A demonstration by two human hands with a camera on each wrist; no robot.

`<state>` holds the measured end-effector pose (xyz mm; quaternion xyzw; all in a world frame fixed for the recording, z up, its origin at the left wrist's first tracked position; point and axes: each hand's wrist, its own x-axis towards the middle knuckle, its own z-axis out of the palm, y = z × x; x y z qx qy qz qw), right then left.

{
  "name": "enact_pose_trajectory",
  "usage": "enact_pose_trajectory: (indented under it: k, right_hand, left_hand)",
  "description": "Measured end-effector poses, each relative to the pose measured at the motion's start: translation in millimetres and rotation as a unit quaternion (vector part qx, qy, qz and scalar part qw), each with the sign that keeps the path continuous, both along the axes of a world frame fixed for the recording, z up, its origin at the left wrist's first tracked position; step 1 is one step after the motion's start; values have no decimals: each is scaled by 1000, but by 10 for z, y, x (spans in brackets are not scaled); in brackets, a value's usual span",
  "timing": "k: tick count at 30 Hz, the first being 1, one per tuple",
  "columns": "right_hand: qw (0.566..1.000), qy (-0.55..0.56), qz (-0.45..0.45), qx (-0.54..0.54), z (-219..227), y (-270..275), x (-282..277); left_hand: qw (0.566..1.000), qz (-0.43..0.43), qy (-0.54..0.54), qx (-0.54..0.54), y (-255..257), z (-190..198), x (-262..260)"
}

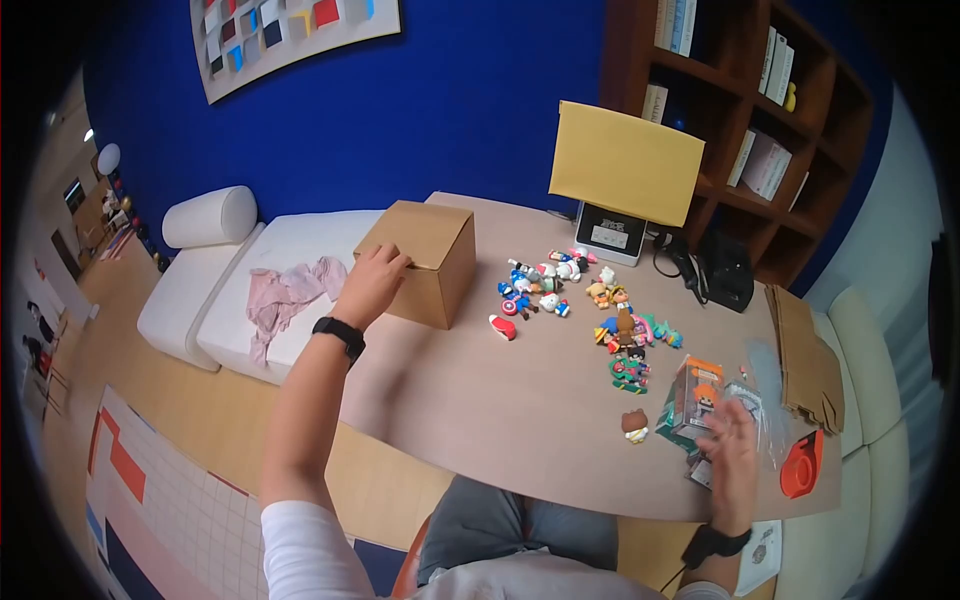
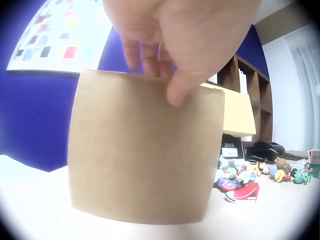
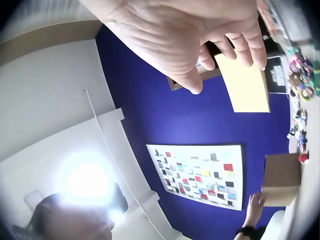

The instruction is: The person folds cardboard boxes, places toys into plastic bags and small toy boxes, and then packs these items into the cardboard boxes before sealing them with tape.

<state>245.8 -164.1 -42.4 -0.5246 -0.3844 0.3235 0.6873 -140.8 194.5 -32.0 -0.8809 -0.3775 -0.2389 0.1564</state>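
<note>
A closed brown cardboard box [image 1: 420,240] stands at the table's left side. My left hand [image 1: 372,285] grips its top front edge; in the left wrist view the thumb [image 2: 176,95] lies over the upper front face and the fingers reach onto the lid. My right hand [image 1: 735,455] is raised with spread fingers and holds nothing. It overlaps a printed toy box [image 1: 695,390] in the head view. To the right of the cardboard box lie many small toy figures [image 1: 540,285], among them a red-and-white shoe-shaped piece [image 1: 503,327].
A brown bear figure [image 1: 635,425] sits near the front. A screen [image 1: 610,232] with a yellow sheet [image 1: 627,160] stands at the back. Clear plastic wrap [image 1: 768,400], flattened cardboard [image 1: 805,360] and a red holder [image 1: 802,466] lie at the right. Pink cloth [image 1: 285,300] drapes on the white sofa.
</note>
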Motion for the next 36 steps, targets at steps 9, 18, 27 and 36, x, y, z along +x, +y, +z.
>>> enact_pose_trajectory:
  k: [9,18,27,36]
  right_hand:
    - [979,-2,167,-117,-622,51,-631]
    - [968,-78,190,-141,-762,-257,-521]
    - [847,-521,49,92,-253,60,-902]
    - [800,-590,2,107,-208,179,-877]
  left_hand:
    - [996,-57,70,0,83,89,34]
    - [970,-194,40,-137,-1447,465,379]
    - [898,-418,92,-97,-2414,407,940]
    - [896,-308,102,-303,-2093,729,1034]
